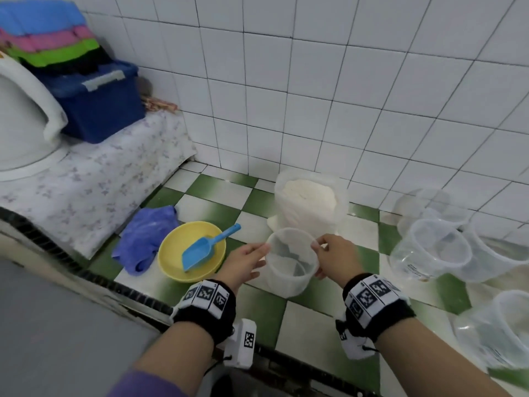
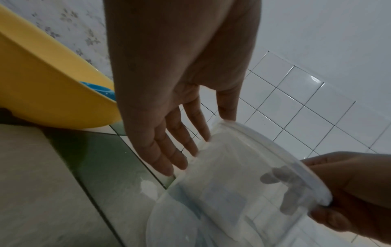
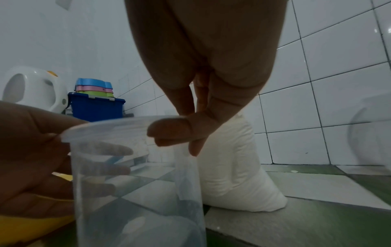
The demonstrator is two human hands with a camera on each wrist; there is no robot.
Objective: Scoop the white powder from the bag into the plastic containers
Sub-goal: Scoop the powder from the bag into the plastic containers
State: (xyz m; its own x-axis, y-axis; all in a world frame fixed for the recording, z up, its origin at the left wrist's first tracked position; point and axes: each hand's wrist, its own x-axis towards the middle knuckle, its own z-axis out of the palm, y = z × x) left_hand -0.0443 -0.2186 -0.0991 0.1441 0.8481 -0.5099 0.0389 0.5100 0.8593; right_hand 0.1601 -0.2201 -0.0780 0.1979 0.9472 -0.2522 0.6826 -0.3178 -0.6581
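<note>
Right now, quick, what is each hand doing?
Left hand: open, straight fingers touching the side of the clear plastic container.
Right hand: closed grip, pinching that container's rim.

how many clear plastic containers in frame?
5 containers: one between left hand and right hand; three clustered right, by the wall; one lower right. Overlapping clear walls may hide more.

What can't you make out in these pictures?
- Scoop: left wrist view shows only a blue sliver behind the bowl rim.
- Labels on spare tubs: head view, too small and blurred.
- Bag: right wrist view, its top hidden behind the right hand.
</note>
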